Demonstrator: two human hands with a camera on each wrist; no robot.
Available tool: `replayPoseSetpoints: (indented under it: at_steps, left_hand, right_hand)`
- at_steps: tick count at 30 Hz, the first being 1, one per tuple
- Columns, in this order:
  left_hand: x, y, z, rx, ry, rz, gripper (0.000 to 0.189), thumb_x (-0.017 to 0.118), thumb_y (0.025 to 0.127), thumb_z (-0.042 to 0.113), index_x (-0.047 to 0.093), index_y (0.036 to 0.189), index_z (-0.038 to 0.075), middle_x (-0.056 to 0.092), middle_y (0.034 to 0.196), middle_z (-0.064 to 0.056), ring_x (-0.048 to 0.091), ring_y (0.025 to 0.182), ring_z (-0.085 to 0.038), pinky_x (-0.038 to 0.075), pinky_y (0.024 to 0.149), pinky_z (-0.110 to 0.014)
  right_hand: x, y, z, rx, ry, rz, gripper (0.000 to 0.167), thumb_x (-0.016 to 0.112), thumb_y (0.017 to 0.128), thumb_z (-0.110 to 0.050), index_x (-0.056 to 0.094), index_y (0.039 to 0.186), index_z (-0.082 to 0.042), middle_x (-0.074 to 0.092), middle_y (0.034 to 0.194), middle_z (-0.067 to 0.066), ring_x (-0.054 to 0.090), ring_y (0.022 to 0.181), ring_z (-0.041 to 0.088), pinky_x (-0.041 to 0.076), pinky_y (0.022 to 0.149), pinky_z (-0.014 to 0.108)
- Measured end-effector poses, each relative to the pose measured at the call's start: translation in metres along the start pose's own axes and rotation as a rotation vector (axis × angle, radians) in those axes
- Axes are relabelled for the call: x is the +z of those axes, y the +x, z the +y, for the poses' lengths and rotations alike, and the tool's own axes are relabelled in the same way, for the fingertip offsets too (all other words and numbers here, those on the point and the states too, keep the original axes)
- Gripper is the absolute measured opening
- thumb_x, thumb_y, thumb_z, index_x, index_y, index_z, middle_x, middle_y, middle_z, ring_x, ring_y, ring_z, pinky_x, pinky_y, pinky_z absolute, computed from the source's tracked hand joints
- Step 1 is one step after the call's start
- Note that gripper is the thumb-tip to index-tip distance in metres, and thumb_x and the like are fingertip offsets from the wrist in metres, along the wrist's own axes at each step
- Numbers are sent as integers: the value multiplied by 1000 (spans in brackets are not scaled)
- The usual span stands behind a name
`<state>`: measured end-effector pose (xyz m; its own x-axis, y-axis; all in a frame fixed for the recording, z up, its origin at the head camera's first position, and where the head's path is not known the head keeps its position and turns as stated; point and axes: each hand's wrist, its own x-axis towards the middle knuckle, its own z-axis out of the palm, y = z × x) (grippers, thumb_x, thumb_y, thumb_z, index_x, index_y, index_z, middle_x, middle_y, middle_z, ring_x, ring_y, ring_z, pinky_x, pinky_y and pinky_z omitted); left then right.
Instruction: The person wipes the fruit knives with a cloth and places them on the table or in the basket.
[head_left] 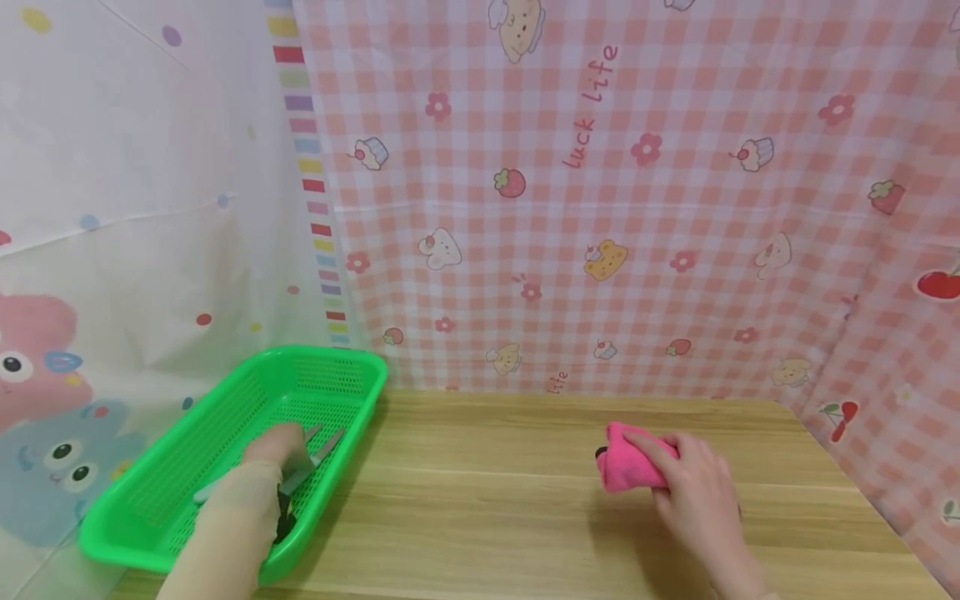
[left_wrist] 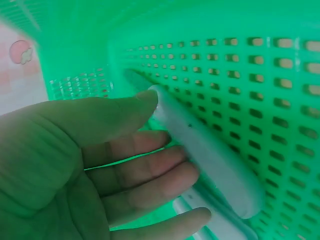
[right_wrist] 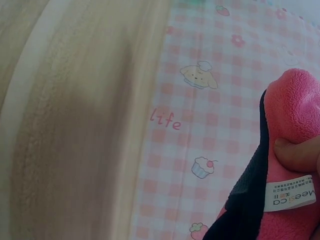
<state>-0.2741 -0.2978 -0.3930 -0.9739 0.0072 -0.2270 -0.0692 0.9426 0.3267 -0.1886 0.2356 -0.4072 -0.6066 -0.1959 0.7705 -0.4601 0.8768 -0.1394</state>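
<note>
My left hand is down inside the green basket. In the left wrist view its fingers are loosely extended, and the thumb tip touches or nearly touches the end of a pale handle. Another pale handle lies below that one. The head view shows a knife with a grey blade beside the hand, its lower part partly hidden. My right hand grips a folded pink cloth above the table. A black edge and a white label show on the cloth in the right wrist view.
The basket stands at the left of the wooden table. A black item lies inside it near the left forearm. A pink checked curtain hangs behind the table and along the right, a white patterned sheet on the left.
</note>
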Motion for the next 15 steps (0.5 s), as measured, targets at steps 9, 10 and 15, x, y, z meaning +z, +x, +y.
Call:
replayPoseSetpoints:
  at_steps: [9, 10, 15]
  left_hand:
    - [-19, -2, -2, 112, 1, 44, 33, 66, 93, 26, 46, 72, 10, 41, 66, 0, 39, 57, -14, 37, 56, -31]
    - [-22, -2, -1, 123, 2, 48, 33, 65, 94, 27, 46, 73, 9, 41, 66, -1, 39, 58, -15, 37, 56, -32]
    - [-37, -10, 9, 165, 23, 104, 44, 64, 94, 32, 59, 112, -8, 62, 107, -25, 60, 95, -40, 50, 76, -52]
  right_hand:
    - [12, 4, 2, -21, 9, -33, 73, 76, 54, 15, 72, 116, -24, 63, 92, 10, 59, 83, 34, 44, 67, 53]
    - [14, 4, 2, -35, 6, -42, 72, 76, 55, 14, 72, 116, -24, 63, 92, 9, 59, 82, 33, 45, 67, 53]
    - [24, 4, 1, -78, -12, -135, 69, 76, 58, 10, 72, 116, -27, 61, 89, 3, 59, 81, 26, 45, 66, 48]
